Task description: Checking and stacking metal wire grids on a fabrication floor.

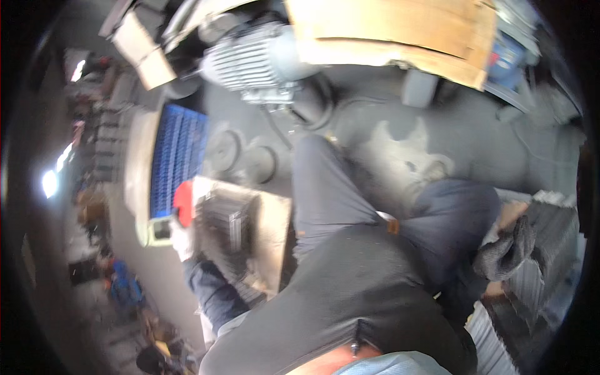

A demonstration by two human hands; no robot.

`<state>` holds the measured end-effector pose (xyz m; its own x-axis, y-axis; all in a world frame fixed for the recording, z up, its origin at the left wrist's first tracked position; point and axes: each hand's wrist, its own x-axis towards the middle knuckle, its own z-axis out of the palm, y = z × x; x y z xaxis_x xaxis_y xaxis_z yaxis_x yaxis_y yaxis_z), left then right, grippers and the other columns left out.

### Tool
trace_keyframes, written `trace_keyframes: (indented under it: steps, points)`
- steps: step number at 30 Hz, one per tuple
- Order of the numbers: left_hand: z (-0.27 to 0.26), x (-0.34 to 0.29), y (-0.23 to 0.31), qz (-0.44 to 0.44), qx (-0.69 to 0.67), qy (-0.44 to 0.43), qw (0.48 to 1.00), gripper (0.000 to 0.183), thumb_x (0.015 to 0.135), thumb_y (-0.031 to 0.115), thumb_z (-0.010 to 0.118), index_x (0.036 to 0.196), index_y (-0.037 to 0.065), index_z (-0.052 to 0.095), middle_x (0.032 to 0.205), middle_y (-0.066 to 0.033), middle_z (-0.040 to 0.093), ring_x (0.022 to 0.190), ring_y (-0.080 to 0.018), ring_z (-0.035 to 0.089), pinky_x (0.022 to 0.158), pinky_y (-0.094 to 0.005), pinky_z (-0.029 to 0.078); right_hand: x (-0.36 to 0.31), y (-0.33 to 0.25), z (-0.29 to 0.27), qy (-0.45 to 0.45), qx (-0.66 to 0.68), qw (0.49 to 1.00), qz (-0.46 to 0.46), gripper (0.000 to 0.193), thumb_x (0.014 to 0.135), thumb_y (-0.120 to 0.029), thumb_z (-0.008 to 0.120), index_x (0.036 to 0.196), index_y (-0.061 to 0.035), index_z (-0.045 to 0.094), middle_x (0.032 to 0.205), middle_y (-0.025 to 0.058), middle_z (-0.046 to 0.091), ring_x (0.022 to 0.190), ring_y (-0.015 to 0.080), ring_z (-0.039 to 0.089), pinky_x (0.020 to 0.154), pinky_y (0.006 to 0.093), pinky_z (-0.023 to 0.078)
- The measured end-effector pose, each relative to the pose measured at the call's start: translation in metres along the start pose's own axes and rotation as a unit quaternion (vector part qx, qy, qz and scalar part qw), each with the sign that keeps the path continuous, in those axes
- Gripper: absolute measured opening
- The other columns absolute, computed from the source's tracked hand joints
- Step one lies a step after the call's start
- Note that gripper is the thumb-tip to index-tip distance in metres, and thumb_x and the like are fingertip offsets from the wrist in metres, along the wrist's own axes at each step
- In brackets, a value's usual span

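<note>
My left hand [181, 239], pale or in a pale glove, reaches out at the left beside a wooden box [272, 240]. A red patch [184, 203] shows at its far end; whether it belongs to a glove or is a held thing, I cannot tell. Thin dark metal pieces [234, 228] lie in the box. On the right, my right hand [505, 253] seems to be in a dark grey glove, by a stack of thin grey sheets [550, 240]. Blur hides the fingers of both hands.
A blue ribbed crate or panel [178, 156] stands beyond my left hand. Ahead are a grey finned motor [247, 59] and a wooden board [394, 34]. Round discs [257, 162] lie on the dark floor near my knees. More grey sheets [490, 340] are stacked at the lower right.
</note>
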<state>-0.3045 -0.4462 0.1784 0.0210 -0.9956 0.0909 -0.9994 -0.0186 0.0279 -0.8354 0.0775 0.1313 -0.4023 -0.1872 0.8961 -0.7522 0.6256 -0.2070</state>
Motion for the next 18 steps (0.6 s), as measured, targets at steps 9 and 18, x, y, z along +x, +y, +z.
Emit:
trace_keyframes:
  steps: [9, 18]
  points:
    - [0.100, 0.027, -0.087, 0.000, -0.241, 0.010, 0.970, 0.037, 0.096, 0.019, 0.062, 0.124, -0.001, 0.075, 0.115, -0.0195, 0.079, 0.109, -0.0318, 0.073, 0.101, -0.0409, 0.054, -0.007, -0.037, 0.067, -0.229, 0.150, 0.954, 0.122, 0.025, 0.097, -0.001, 0.075, 0.122, 0.0007, 0.074, 0.124, 0.0182, 0.074, 0.126, 0.0385, 0.067, 0.116, 0.0498, 0.047]
    - [0.033, 0.012, -0.033, 0.014, -0.353, 0.022, 0.935, 0.029, 0.096, 0.010, 0.065, 0.120, -0.003, 0.075, 0.114, -0.0183, 0.079, 0.106, -0.0253, 0.073, 0.098, -0.0379, 0.055, 0.003, -0.052, 0.058, -0.345, 0.269, 0.899, 0.030, 0.087, 0.083, -0.011, 0.081, 0.160, 0.0038, 0.045, 0.168, 0.0300, 0.040, 0.156, 0.0462, 0.040, 0.129, 0.0597, 0.030]
